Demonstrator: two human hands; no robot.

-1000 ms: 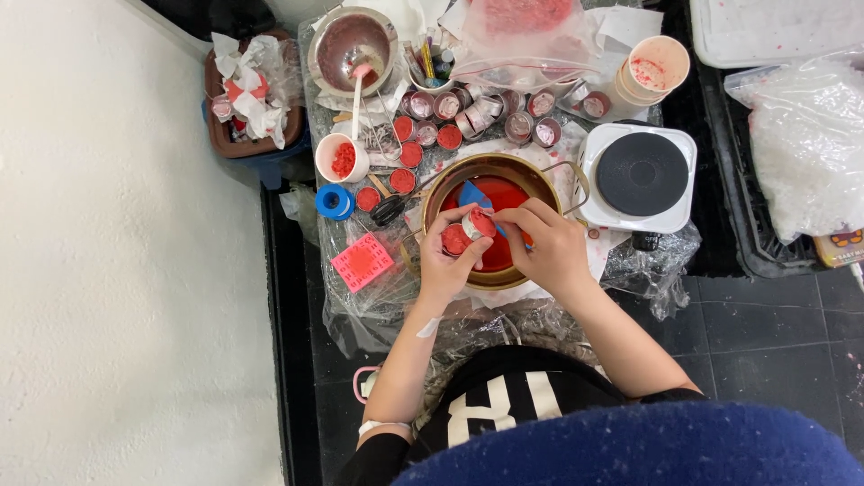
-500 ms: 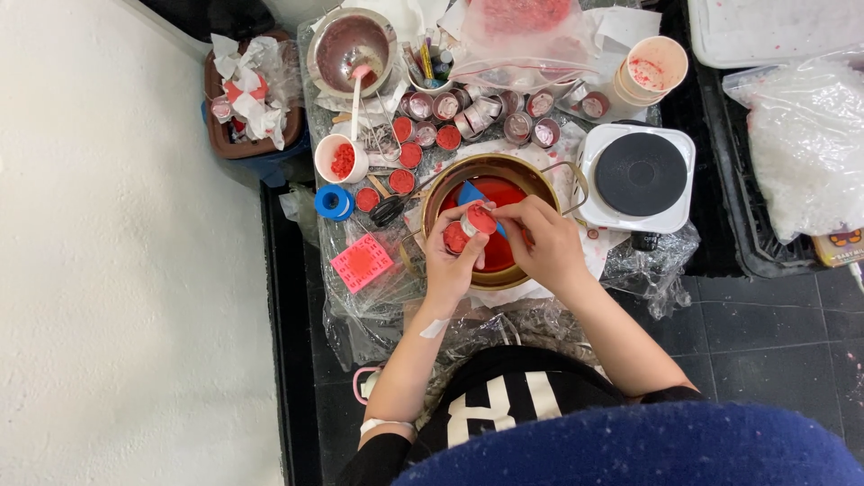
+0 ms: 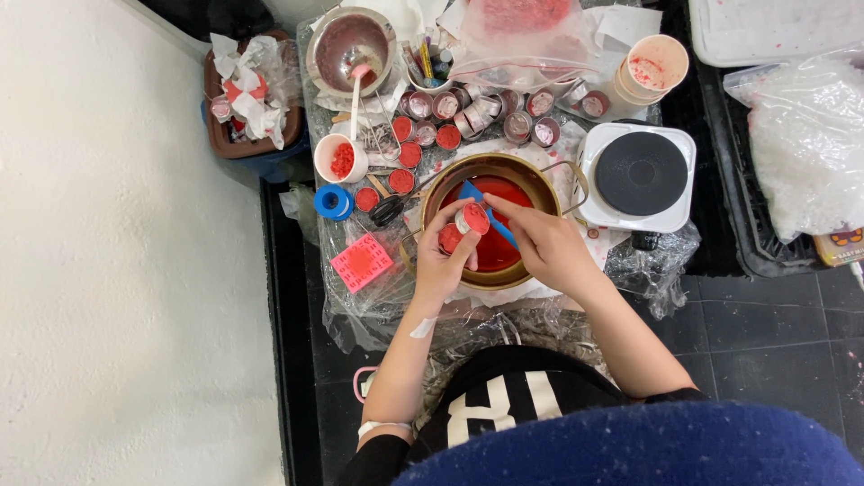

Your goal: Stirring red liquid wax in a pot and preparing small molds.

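Left hand (image 3: 447,259): curled around a small round tin (image 3: 472,219), tilted over the pot; the fingers are closed on its side.
Right hand (image 3: 549,245): fingers pinched on a blue spatula (image 3: 486,214), whose blade reaches into the pot just beside the tin.
Small round tin: held above the near-left part of the pot, with red already in it; how full it is I cannot tell.
Pot (image 3: 493,220): a brass-coloured pot of red liquid wax in the middle of the desk (image 3: 360,310), which is wrapped in clear plastic.
Filled so far: a row of filled red tins (image 3: 407,155) lies left of the pot, toward the desk's left edge.
Still to fill: a cluster of empty tins (image 3: 477,112) sits behind the pot, toward the far edge, so by my judgement the filling is partly done, with a good share left.
Hot plate (image 3: 641,175): white with a black disc, at the right edge, nothing on it.
Also about: a steel bowl (image 3: 351,49) at the far-left corner, a white cup (image 3: 340,158) with red in it, a blue tape roll (image 3: 334,202), and a pink mould (image 3: 361,262) near the left edge.
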